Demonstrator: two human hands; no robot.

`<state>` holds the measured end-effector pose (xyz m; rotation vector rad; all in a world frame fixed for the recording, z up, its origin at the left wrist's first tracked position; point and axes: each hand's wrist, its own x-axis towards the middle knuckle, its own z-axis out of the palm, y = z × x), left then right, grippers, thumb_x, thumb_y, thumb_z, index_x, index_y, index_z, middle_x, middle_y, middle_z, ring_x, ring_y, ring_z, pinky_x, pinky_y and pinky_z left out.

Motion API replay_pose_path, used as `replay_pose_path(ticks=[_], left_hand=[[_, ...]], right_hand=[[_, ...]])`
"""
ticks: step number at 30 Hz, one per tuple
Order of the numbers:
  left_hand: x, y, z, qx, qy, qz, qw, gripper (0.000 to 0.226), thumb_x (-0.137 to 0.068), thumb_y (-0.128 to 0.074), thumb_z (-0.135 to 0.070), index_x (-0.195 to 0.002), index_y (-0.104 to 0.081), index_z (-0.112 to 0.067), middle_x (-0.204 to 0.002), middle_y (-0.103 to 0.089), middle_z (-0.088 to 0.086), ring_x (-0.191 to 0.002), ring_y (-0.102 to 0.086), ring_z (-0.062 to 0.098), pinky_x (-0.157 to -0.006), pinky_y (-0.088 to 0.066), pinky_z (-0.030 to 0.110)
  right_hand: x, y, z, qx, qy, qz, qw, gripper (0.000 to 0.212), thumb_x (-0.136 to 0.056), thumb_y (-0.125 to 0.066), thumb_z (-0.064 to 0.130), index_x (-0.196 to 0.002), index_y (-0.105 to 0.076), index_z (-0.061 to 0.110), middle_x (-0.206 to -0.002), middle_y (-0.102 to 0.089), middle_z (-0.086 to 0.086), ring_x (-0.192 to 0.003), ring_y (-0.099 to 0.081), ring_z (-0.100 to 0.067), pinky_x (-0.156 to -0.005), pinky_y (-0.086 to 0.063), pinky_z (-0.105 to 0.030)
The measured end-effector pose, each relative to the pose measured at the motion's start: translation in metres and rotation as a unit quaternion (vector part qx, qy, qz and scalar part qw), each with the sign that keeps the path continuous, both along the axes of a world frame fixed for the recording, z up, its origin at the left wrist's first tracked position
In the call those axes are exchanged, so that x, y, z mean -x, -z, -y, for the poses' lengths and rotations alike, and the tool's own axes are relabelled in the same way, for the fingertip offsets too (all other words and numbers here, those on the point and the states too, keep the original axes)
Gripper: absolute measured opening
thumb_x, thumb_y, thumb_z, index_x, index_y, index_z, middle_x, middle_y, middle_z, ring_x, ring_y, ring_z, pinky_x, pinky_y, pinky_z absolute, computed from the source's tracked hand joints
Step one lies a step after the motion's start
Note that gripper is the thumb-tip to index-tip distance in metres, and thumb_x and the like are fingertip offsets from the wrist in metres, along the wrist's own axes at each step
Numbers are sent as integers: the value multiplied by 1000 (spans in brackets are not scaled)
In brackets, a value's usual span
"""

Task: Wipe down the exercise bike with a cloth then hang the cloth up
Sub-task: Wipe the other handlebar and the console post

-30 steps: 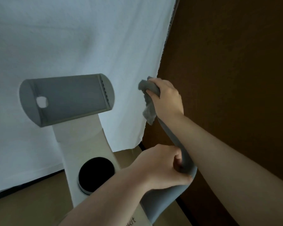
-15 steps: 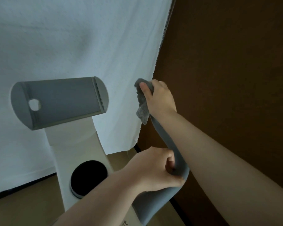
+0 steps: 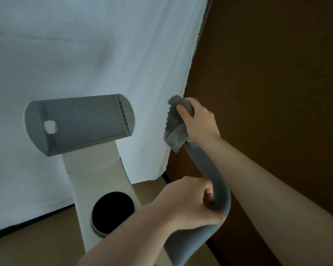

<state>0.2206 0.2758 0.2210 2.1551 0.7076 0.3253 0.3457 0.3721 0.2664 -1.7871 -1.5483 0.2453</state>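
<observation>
The exercise bike has a cream column (image 3: 96,179) with a black round dial (image 3: 112,210) and a grey tablet holder (image 3: 79,123) on top. Its grey padded handlebar (image 3: 206,166) curves up on the right. My right hand (image 3: 198,120) grips the grey cloth (image 3: 174,131) wrapped round the handlebar's upper end. My left hand (image 3: 190,204) grips the handlebar at its lower bend. The tip of the handlebar is hidden under the cloth and hand.
A white curtain (image 3: 85,54) hangs behind the bike. A dark brown wall (image 3: 267,73) fills the right side. Brown floor (image 3: 37,237) shows at the bottom left, with a dark baseboard strip beneath the curtain.
My right hand with the cloth has stayed at the handlebar's top end, shifting a little on it. The left hand keeps its grip at the bend. The view has shifted slightly.
</observation>
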Motion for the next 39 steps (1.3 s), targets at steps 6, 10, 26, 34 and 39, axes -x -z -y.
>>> replay_pose_path(ticks=[6,10,26,34,39], left_hand=[[1,0,2,-4,-7,4,1000,27,-76,-70,-52,-85,-56,-30,-69,-58,-15,-60,-53,-6,-54,-35,15],[1,-1,-1,3,1,-6,1000,26,-77,-69,-51,-87,-57,-30,-70,-59,-15,-64,-55,-2,-57,-37,17],[0,-1,-1,-9,3,1,1000,25,-76,-70,-50,-79,-52,-33,-68,-57,-16,-61,-53,-5,-55,-34,15],[-2,-1,-1,0,1,0,1000,23,-76,-69,-49,-81,-57,-30,-66,-59,-16,-59,-53,-7,-55,-36,15],[0,0,1,-9,-4,1,1000,24,-76,-69,-51,-82,-54,-33,-65,-56,-19,-61,-52,-12,-51,-33,10]], right_hand=[[7,-11,-24,54,20,-44,997,40,-97,-43,52,-109,-58,18,-100,-62,0,-89,-60,-16,-66,-46,-25],[-1,6,0,46,38,-39,997,42,-97,-39,55,-119,-52,22,-105,-62,0,-93,-60,-17,-81,-52,-35],[1,-3,-2,-5,41,58,997,30,-99,-45,41,-125,-44,26,-107,-63,-1,-90,-63,-19,-79,-55,-43],[1,17,29,-73,28,55,995,33,-98,-53,28,-131,-49,29,-117,-64,3,-101,-63,-15,-84,-56,-38],[4,14,21,-76,16,20,997,31,-96,-57,29,-127,-50,28,-109,-65,7,-96,-64,-13,-82,-56,-38]])
